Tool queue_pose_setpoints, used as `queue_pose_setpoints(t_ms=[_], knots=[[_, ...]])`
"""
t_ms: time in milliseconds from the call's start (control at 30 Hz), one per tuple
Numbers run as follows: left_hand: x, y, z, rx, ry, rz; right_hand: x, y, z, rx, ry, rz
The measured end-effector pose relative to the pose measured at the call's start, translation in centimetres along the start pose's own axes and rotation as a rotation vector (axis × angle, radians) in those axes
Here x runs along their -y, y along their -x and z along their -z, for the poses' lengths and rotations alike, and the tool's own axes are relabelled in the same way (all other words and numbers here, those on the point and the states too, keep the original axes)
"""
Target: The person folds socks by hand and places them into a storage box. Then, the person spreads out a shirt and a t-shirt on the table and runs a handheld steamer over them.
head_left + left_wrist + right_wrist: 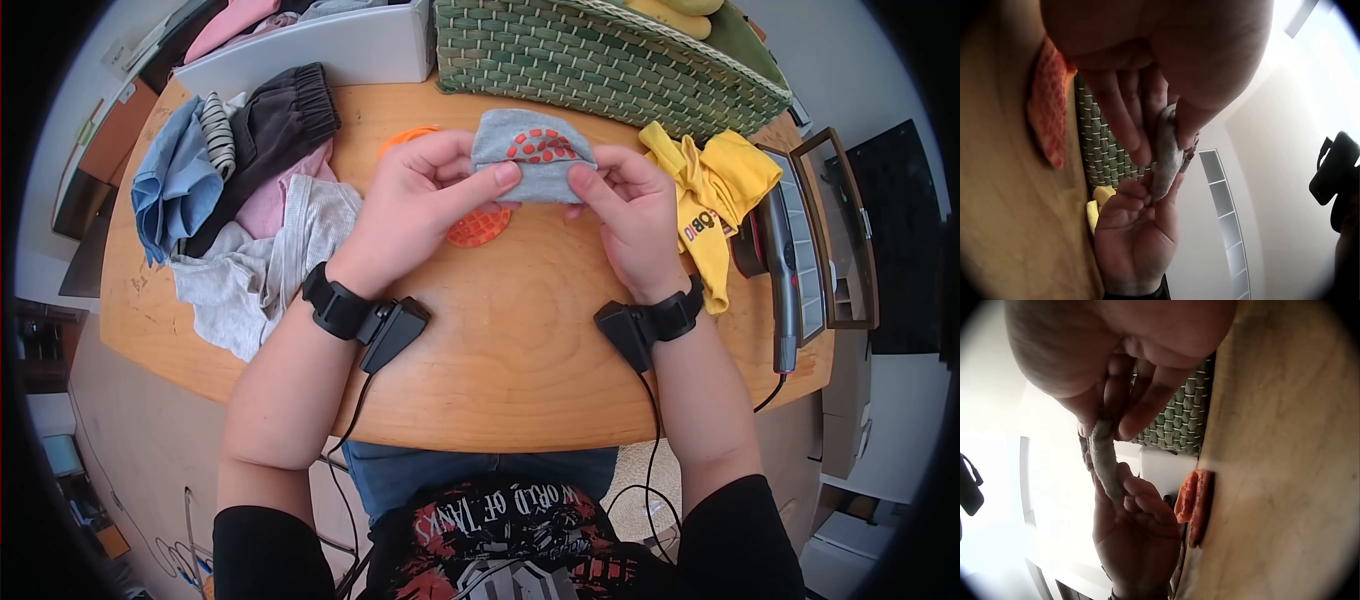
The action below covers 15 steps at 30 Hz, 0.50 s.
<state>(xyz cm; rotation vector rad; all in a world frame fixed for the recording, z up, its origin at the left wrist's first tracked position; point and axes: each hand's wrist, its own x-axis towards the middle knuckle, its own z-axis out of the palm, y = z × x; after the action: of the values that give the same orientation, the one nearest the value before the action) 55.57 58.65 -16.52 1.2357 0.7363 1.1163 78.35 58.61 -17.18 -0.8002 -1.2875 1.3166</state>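
A folded grey cloth piece with red dots (543, 147) is held up above the wooden table (500, 330). My left hand (420, 200) pinches its left end between thumb and fingers, and my right hand (635, 210) pinches the right end. Seen edge-on in the left wrist view, the grey cloth (1167, 153) looks thick and rolled; the right wrist view shows the same cloth (1105, 462) between both hands. Behind and below it an orange patterned item (480, 228) lies on the table, partly hidden by my left hand and the cloth.
Left on the table lie blue, black, pink and grey clothes (245, 260). A white box (330, 50) and a green woven basket (600, 65) stand at the back. On the right are a yellow garment (710, 200), a black-grey corded device (783, 290) and a compartmented case (810, 240).
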Motion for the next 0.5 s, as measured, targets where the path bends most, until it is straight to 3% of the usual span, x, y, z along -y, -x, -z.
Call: queue_pose_setpoints(t_ms=[200,300,367,500], knots=[[0.5,0.1,-0.3,0.036,0.041,-0.046,-0.1,-0.1,0.0,0.004,0.022,0.012],[0.4,0.1,-0.1,0.067,0.05,-0.019,0.0,0.0,-0.1,0.056,-0.011,-0.031],[0.1,0.3,0.3,0.124,0.077,0.055,0.3,0.1,-0.5,0.136,-0.087,-0.179],[0.2,0.3,0.3,0.138,0.093,0.05,0.7,0.3,-1.0,0.146,-0.042,-0.198]])
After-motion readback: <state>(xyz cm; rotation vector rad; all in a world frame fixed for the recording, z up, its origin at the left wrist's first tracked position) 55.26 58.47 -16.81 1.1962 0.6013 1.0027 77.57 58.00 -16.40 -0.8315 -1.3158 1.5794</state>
